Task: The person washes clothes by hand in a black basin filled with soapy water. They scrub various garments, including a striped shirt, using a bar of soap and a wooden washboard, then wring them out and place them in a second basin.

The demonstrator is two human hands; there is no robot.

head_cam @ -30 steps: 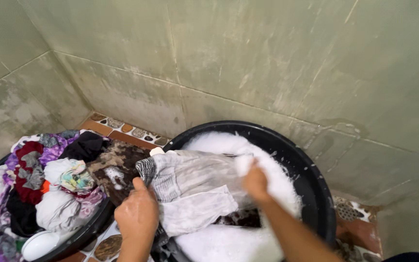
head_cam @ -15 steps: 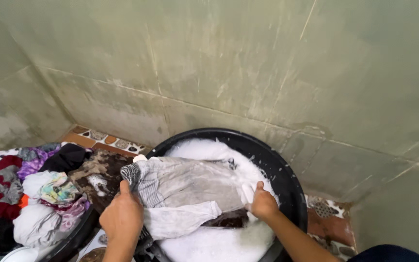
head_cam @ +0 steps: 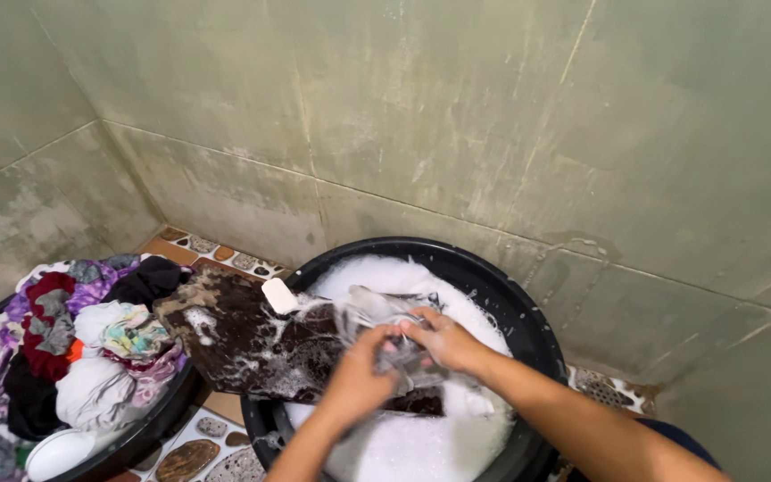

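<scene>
We see the left hand and right hand with fingers clamped on a bunched grey cloth, over the dark board across the sudsy black basin.

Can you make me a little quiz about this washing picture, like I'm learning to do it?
1. True or false: both hands hold the grey cloth.
2. What small white thing lies on the dark board?
3. Where is the pile of dry-looking clothes: A) left tub, B) on the wall?

Key:
1. True: left hand and right hand bunch the grey cloth over the foamy black tub.
2. A soap bar on the board.
3. A: the clothes.
</scene>
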